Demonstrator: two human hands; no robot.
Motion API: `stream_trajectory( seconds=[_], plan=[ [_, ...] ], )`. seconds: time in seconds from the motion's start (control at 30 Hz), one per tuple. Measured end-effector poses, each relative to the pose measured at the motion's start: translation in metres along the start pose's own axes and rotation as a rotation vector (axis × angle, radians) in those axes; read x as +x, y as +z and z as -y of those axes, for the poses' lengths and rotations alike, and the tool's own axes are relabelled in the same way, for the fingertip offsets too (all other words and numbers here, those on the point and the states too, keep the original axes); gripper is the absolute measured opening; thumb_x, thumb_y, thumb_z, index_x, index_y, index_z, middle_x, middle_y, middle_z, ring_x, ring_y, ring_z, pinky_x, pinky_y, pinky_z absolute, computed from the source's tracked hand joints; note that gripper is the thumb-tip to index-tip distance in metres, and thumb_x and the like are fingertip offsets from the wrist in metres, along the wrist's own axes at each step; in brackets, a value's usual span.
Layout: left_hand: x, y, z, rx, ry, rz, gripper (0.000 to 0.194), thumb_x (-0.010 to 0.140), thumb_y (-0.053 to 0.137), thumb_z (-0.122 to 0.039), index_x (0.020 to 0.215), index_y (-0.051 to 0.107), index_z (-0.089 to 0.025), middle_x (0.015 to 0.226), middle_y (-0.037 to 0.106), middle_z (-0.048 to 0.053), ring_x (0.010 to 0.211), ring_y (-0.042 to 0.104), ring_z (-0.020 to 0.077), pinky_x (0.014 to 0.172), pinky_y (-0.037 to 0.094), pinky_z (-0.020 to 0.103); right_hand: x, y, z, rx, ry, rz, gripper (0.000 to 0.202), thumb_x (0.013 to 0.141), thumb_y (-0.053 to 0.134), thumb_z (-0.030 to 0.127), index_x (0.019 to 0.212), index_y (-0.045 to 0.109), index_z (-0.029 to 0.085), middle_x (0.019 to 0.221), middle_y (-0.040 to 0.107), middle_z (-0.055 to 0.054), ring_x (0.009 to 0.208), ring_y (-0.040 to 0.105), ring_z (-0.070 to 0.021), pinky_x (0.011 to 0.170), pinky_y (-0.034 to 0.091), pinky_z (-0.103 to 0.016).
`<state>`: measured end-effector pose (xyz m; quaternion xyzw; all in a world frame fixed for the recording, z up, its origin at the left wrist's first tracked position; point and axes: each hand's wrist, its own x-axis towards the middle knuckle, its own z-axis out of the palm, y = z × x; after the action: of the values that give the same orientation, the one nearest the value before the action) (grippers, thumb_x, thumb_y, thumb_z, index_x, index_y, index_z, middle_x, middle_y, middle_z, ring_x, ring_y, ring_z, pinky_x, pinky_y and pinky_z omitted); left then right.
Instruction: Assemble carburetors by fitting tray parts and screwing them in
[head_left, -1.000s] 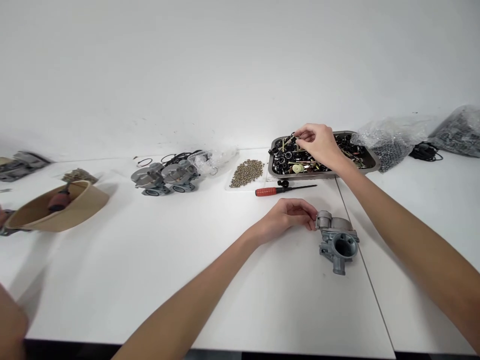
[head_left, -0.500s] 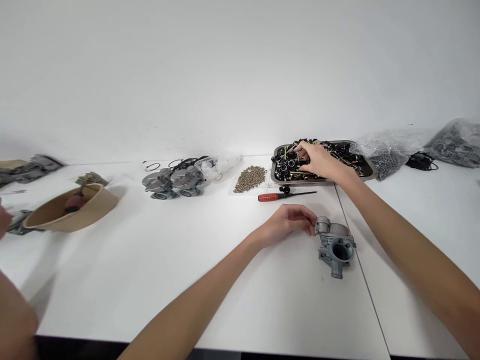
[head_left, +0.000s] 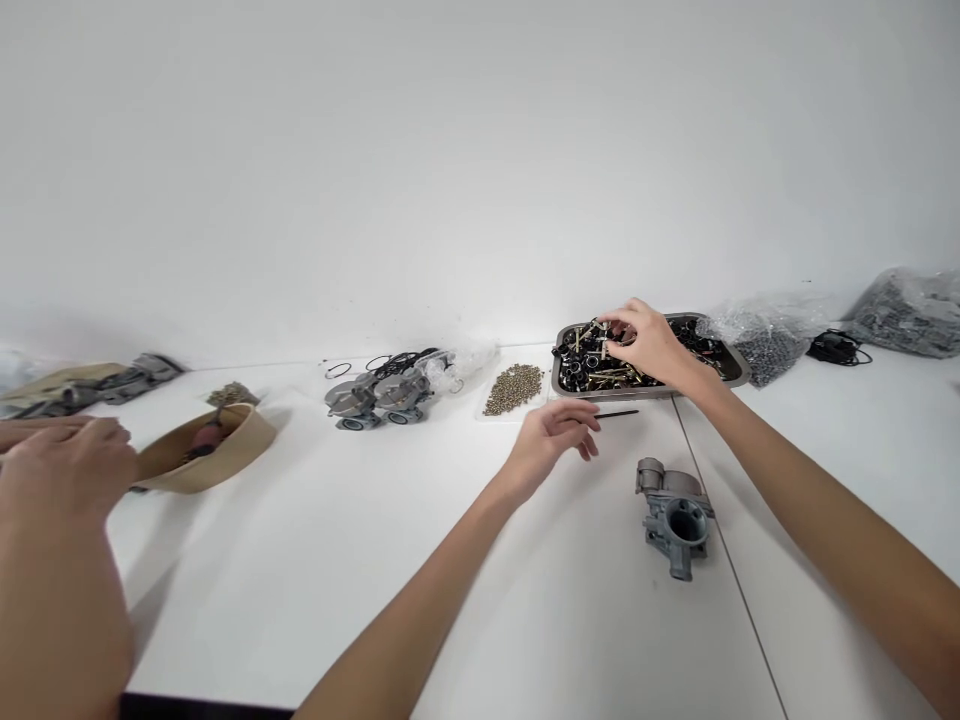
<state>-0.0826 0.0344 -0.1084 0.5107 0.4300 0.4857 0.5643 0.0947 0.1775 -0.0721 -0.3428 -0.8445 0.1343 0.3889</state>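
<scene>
Right hand [head_left: 646, 345] over parts tray [head_left: 637, 394], grip unclear.

On my screen's clock face, I see a tan container [head_left: 238, 458] with a reddish tool [head_left: 206, 438] inside between eight and nine; toward three, a black cord bundle [head_left: 834, 347] beside a filled clear bag [head_left: 911, 315].

White table [head_left: 525, 620] — gray carburetor [head_left: 677, 518], metal tray [head_left: 739, 372]
</scene>
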Motion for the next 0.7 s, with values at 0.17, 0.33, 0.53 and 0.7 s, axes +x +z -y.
stream_trajectory(
  seconds=[0.17, 0.33, 0.53, 0.7],
  plan=[
    [0.001, -0.009, -0.018, 0.051, 0.135, -0.238, 0.045, 0.071, 0.075, -0.031, 0.111, 0.061, -0.016, 0.098, 0.064, 0.004, 0.067, 0.066, 0.0125, 0.06, 0.057, 0.028, -0.007, -0.003, 0.034, 0.246, 0.02, 0.159, 0.017, 0.078, 0.065, 0.018, 0.092, 0.074, 0.018, 0.095, 0.068, -0.007, 0.073, 0.062, -0.0154, 0.074, 0.056, -0.035],
    [-0.002, -0.005, -0.017, -0.039, 0.102, -0.138, 0.052, 0.065, 0.083, -0.031, 0.111, 0.065, -0.013, 0.105, 0.07, 0.01, 0.071, 0.069, 0.0174, 0.07, 0.06, 0.036, -0.034, -0.003, 0.06, 0.483, 0.042, 0.363, 0.038, 0.074, 0.067, 0.014, 0.112, 0.067, 0.017, 0.086, 0.072, -0.004, 0.08, 0.068, -0.0158, 0.077, 0.058, -0.031],
    [-0.012, 0.014, -0.016, -0.175, -0.018, -0.039, 0.044, 0.063, 0.084, -0.026, 0.101, 0.072, -0.006, 0.074, 0.074, 0.013, 0.073, 0.072, 0.0226, 0.08, 0.056, 0.038, -0.071, -0.017, 0.057, 0.705, 0.127, 0.206, 0.024, 0.073, 0.073, 0.018, 0.097, 0.067, 0.015, 0.092, 0.068, -0.005, 0.086, 0.067, -0.0155, 0.084, 0.058, -0.033],
    [-0.013, 0.032, -0.004, -0.205, -0.09, -0.103, 0.038, 0.061, 0.087, -0.031, 0.087, 0.073, -0.006, 0.064, 0.071, 0.01, 0.057, 0.066, 0.0176, 0.065, 0.054, 0.033, -0.099, -0.021, 0.064, 0.779, 0.177, 0.203, 0.02, 0.075, 0.073, 0.017, 0.093, 0.067, 0.015, 0.091, 0.067, -0.004, 0.085, 0.067, -0.0153, 0.084, 0.059, -0.034]
  ],
)
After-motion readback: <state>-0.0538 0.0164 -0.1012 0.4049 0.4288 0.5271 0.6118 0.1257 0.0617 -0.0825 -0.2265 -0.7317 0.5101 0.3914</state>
